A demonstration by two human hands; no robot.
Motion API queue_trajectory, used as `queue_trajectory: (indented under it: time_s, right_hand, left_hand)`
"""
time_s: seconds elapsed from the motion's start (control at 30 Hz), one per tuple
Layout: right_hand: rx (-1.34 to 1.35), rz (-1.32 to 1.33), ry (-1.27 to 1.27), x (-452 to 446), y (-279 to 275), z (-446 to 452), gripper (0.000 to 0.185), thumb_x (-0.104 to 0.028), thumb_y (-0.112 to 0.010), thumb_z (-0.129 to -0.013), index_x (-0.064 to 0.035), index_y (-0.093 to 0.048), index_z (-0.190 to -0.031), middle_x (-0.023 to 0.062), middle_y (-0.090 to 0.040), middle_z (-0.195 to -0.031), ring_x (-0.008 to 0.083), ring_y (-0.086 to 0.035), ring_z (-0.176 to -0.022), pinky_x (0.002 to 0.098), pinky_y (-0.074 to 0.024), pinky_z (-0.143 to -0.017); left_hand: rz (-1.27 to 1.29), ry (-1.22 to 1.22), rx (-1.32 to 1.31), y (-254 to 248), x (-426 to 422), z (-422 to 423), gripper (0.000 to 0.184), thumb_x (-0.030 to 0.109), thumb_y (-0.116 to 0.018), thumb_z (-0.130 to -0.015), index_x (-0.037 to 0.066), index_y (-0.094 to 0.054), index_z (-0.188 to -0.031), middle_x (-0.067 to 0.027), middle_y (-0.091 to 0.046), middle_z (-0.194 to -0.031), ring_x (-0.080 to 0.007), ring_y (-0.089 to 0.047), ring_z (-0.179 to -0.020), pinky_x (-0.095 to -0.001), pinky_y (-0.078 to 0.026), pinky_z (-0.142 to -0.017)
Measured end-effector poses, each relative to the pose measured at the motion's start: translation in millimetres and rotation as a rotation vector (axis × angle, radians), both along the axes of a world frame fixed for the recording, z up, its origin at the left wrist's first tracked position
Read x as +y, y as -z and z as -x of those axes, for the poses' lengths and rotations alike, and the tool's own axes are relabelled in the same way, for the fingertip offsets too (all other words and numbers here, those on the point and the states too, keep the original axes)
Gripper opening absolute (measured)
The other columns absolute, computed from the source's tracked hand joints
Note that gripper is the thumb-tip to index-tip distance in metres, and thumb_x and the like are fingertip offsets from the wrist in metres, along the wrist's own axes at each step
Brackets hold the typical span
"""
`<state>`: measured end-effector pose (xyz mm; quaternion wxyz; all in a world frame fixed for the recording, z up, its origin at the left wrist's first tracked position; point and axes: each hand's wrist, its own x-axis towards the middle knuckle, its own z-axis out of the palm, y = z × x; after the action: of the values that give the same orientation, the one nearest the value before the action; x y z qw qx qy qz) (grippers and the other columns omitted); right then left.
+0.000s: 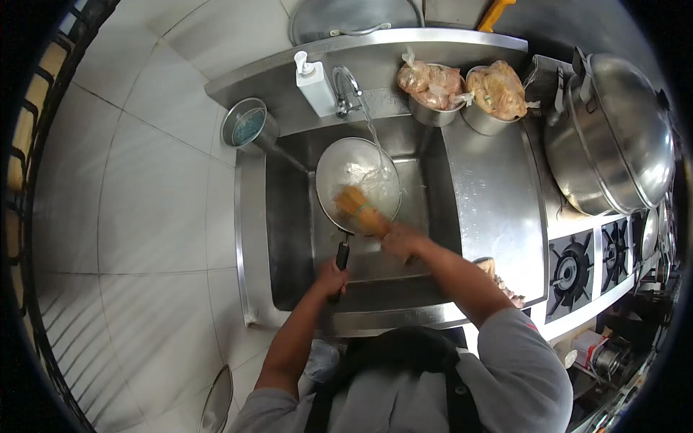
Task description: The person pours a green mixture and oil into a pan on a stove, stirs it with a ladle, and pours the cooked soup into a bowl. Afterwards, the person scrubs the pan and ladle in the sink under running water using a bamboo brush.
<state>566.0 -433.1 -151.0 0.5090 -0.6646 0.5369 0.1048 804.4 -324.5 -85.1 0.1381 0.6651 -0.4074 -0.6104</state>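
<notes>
My left hand (333, 278) is closed around the black handle of a wok (326, 173), which lies over the steel sink (289, 238). Water runs from the faucet (346, 92) into the wok's bowl. In my right hand (404, 241) is a bamboo wok brush (359, 207), its splayed bristles against the inside of the wok. The brush and right hand are slightly blurred. A green band circles the brush. Glare and water hide part of the wok's surface.
A white pump bottle (315, 88) stands beside the faucet. A metal pot (250, 124) sits at the sink's left corner. Two pots with bagged food (496, 92) stand at the back right, near a large steamer (606, 137) and a gas burner (569, 273).
</notes>
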Motion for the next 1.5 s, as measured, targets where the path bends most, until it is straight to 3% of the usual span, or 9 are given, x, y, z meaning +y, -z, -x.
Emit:
queue_trajectory:
  time_s: [0.23, 0.4, 0.6, 0.8, 0.87, 1.0, 1.13, 1.27, 1.5]
  right_hand:
    - [-0.199, 0.141, 0.142, 24, -105, -12, 0.069, -0.017, -0.055, -0.082, -0.0020, -0.029, -0.143, 0.0190, -0.066, -0.104, 0.0315, -0.065, -0.092, 0.0412, -0.0512, -0.080]
    - [0.006, 0.356, -0.237, 2, -56, -14, 0.056, -0.018, -0.056, -0.080, -0.0043, -0.045, -0.133, 0.0225, -0.064, -0.108, 0.0353, -0.062, -0.100, 0.0405, -0.0452, -0.091]
    - [-0.054, 0.137, 0.244, 0, -78, -6, 0.030, -0.020, -0.054, -0.081, -0.0002, -0.068, -0.098, 0.0251, -0.063, -0.108, 0.0360, -0.060, -0.103, 0.0402, -0.0457, -0.090]
    - [-0.197, 0.338, -0.056, 49, -82, 21, 0.054, -0.029, -0.062, -0.078, -0.0066, -0.053, -0.126, 0.0184, -0.064, -0.109, 0.0316, -0.066, -0.091, 0.0425, -0.0518, -0.079]
    - [0.214, 0.019, -0.362, -1, -44, 33, 0.053, -0.027, -0.062, -0.078, -0.0072, -0.053, -0.127, 0.0190, -0.061, -0.115, 0.0325, -0.066, -0.091, 0.0434, -0.0515, -0.082]
    - [-0.021, 0.028, 0.280, -7, -35, 2, 0.069, -0.024, -0.059, -0.079, -0.0155, -0.034, -0.143, 0.0212, -0.059, -0.118, 0.0343, -0.066, -0.090, 0.0440, -0.0556, -0.071]
    - [-0.192, 0.324, 0.062, 50, -2, 0, 0.069, -0.021, -0.058, -0.079, -0.0179, -0.032, -0.143, 0.0211, -0.060, -0.115, 0.0342, -0.066, -0.090, 0.0433, -0.0572, -0.062]
    - [0.139, -0.188, 0.102, 17, -113, 33, 0.067, -0.026, -0.061, -0.077, -0.0131, -0.040, -0.139, 0.0211, -0.062, -0.110, 0.0366, -0.064, -0.094, 0.0431, -0.0545, -0.078]
    - [-0.085, -0.073, 0.347, 7, -79, -36, 0.054, -0.024, -0.063, -0.079, -0.0058, -0.051, -0.128, 0.0173, -0.065, -0.105, 0.0319, -0.066, -0.087, 0.0400, -0.0549, -0.073]
  left_hand:
    - [0.001, 0.052, 0.041, 19, 0, 7, 0.012, 0.006, -0.056, -0.080, 0.003, -0.048, -0.087, -0.0075, -0.054, -0.060, -0.0171, -0.053, -0.041, -0.0326, -0.045, -0.040]
    - [-0.010, 0.023, 0.047, 7, 1, 18, 0.012, 0.005, -0.057, -0.079, 0.003, -0.047, -0.086, -0.0072, -0.053, -0.060, -0.0167, -0.053, -0.041, -0.0323, -0.045, -0.039]
    - [0.017, 0.033, 0.011, 14, -1, 13, 0.012, 0.004, -0.057, -0.078, 0.004, -0.047, -0.084, -0.0066, -0.053, -0.059, -0.0159, -0.052, -0.042, -0.0323, -0.044, -0.039]
    - [0.049, 0.028, -0.033, 22, 4, -9, 0.013, 0.005, -0.058, -0.078, 0.004, -0.048, -0.085, -0.0067, -0.053, -0.059, -0.0167, -0.053, -0.042, -0.0325, -0.045, -0.040]
    - [0.003, 0.017, -0.017, 25, 5, -10, 0.013, 0.005, -0.058, -0.078, 0.003, -0.048, -0.085, -0.0068, -0.054, -0.059, -0.0169, -0.053, -0.042, -0.0325, -0.045, -0.041]
    - [-0.025, 0.029, 0.005, 16, 11, 13, 0.011, 0.004, -0.058, -0.078, 0.003, -0.048, -0.084, -0.0066, -0.054, -0.059, -0.0171, -0.054, -0.042, -0.0324, -0.044, -0.041]
    - [0.001, 0.026, 0.060, 25, 14, 6, 0.010, 0.004, -0.057, -0.079, 0.004, -0.048, -0.085, -0.0065, -0.054, -0.059, -0.0174, -0.054, -0.042, -0.0326, -0.045, -0.041]
    - [-0.039, -0.012, 0.045, 18, 19, -3, 0.011, 0.004, -0.057, -0.079, 0.003, -0.048, -0.087, -0.0065, -0.054, -0.059, -0.0182, -0.054, -0.042, -0.0331, -0.045, -0.042]
    - [-0.040, 0.071, 0.117, 19, 17, 33, 0.012, 0.004, -0.057, -0.081, 0.003, -0.047, -0.087, -0.0070, -0.054, -0.059, -0.0187, -0.053, -0.042, -0.0326, -0.045, -0.041]
